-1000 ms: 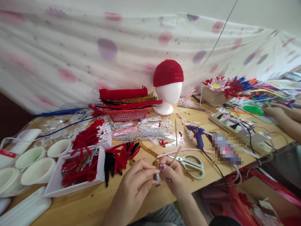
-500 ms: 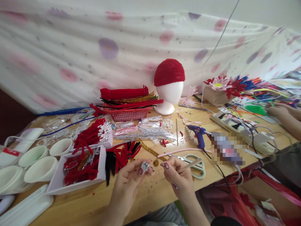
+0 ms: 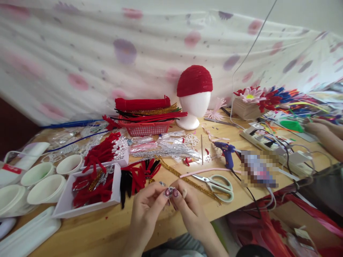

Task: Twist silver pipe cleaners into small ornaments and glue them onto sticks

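Observation:
Both hands meet above the front of the table, fingertips pinched together. My left hand (image 3: 150, 203) is closed on a small silver tinsel coil (image 3: 162, 183), mostly covered by the fingers. My right hand (image 3: 189, 207) is closed too, its thumb and finger pressed to the same silver piece. A pale stick (image 3: 184, 193) shows its end between the right-hand fingers; the rest of it is hidden. To the right of my hands lie green-handled scissors (image 3: 220, 187), over a strip of gold tinsel (image 3: 184, 180). A blue glue gun (image 3: 226, 153) rests behind the scissors.
Left stand a white box (image 3: 88, 210) of red fuzzy pieces and several paper cups (image 3: 46, 191). Behind are a red basket (image 3: 146, 128) and a foam head (image 3: 194, 105) in red wrapping. A power strip (image 3: 276, 153) and another person's hands (image 3: 318, 128) are at right.
My right hand has moved left to meet my left hand at the silver coil. The pale stick has turned, so mostly its end shows. The scissors are now uncovered.

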Available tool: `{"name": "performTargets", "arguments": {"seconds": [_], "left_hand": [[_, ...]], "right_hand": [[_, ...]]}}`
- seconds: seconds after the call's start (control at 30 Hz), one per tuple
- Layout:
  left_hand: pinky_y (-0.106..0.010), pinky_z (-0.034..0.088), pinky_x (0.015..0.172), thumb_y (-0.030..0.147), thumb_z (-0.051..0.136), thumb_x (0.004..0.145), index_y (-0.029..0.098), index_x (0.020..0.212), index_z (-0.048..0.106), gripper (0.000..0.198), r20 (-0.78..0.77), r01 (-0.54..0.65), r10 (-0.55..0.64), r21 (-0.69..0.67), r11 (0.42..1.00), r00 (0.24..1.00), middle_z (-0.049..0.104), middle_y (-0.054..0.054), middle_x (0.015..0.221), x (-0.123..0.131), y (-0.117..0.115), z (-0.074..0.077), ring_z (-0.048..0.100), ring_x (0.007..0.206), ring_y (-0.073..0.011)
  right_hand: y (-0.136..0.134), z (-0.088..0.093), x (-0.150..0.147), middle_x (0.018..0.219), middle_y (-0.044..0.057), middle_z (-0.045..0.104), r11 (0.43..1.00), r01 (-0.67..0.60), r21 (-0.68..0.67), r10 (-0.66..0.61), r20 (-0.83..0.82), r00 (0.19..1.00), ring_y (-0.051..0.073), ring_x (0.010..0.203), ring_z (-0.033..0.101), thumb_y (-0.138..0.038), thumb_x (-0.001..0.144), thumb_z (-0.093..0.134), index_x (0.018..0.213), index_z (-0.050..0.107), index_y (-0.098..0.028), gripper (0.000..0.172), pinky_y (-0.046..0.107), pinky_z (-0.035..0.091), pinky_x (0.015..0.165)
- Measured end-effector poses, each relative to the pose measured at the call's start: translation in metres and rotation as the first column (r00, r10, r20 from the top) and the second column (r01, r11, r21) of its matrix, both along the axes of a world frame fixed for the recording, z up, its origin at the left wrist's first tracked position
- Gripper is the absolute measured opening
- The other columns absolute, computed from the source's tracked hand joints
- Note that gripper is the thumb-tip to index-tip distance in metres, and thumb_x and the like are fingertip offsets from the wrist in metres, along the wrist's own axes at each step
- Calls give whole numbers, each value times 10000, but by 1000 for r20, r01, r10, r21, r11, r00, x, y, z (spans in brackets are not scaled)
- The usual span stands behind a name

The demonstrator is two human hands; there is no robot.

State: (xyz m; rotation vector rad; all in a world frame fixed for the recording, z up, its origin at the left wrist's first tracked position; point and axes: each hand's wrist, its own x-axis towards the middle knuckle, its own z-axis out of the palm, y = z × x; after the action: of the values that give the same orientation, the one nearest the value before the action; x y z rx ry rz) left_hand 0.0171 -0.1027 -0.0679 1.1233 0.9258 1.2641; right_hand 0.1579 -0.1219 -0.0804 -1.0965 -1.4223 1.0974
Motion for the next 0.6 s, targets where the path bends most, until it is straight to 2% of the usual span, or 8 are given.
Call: {"name": "performTargets", "arguments": {"seconds": [0.07, 0.17, 0.23, 0.37, 0.47, 0.6], "left_hand": [[-190, 435, 567, 252, 694, 895, 204, 754, 782, 173, -144, -3, 26, 154, 988, 989, 623, 19, 652, -1, 0, -1, 571, 617, -113], [-187, 484, 631, 140, 645, 919, 233, 963, 807, 192, -313, 44, 96, 413, 910, 945, 710, 0, 771, -2, 1, -1, 646, 691, -126], [-197, 493, 651, 136, 599, 948, 232, 1024, 787, 224, -346, 72, 111, 475, 877, 932, 717, -8, 799, -4, 0, -1, 658, 712, -134], [-225, 462, 636, 253, 540, 1000, 211, 888, 714, 211, -369, 64, 74, 348, 935, 926, 630, 2, 750, -6, 0, 0, 609, 698, -146], [-242, 427, 648, 292, 519, 1007, 211, 790, 598, 245, -415, 139, -8, 287, 948, 910, 573, 13, 735, -8, 1, 2, 568, 695, -147], [-252, 364, 601, 346, 436, 1037, 226, 730, 472, 331, -393, 255, -168, 182, 950, 904, 473, 41, 670, -6, 0, -1, 477, 624, -135]], "right_hand": [[0, -5, -2, 670, -46, 429, 999, 24, -28, -26, -77, 997, 119, 611, 380, -453, 1057, 453, 820, 544, -206, 354, 261, 301, 584], [1, -12, -5, 647, -64, 386, 997, 40, -59, -53, -248, 967, 109, 554, 298, -450, 1052, 471, 839, 552, -206, 334, 257, 261, 530], [1, -13, -6, 642, -68, 358, 997, 68, -23, -71, -275, 959, 108, 542, 255, -443, 1045, 489, 821, 556, -205, 334, 257, 250, 522], [1, -6, -2, 620, -63, 357, 995, 77, 64, -67, -138, 988, 110, 545, 284, -415, 1042, 497, 742, 511, -208, 365, 258, 264, 537], [0, 1, 2, 611, -54, 381, 993, 51, 105, -49, -18, 999, 113, 562, 333, -409, 1037, 499, 691, 452, -210, 402, 260, 274, 547], [-2, 5, 3, 603, -55, 380, 996, 2, 92, 2, -43, 999, 110, 551, 329, -422, 1040, 482, 686, 438, -211, 415, 259, 266, 532]]}}
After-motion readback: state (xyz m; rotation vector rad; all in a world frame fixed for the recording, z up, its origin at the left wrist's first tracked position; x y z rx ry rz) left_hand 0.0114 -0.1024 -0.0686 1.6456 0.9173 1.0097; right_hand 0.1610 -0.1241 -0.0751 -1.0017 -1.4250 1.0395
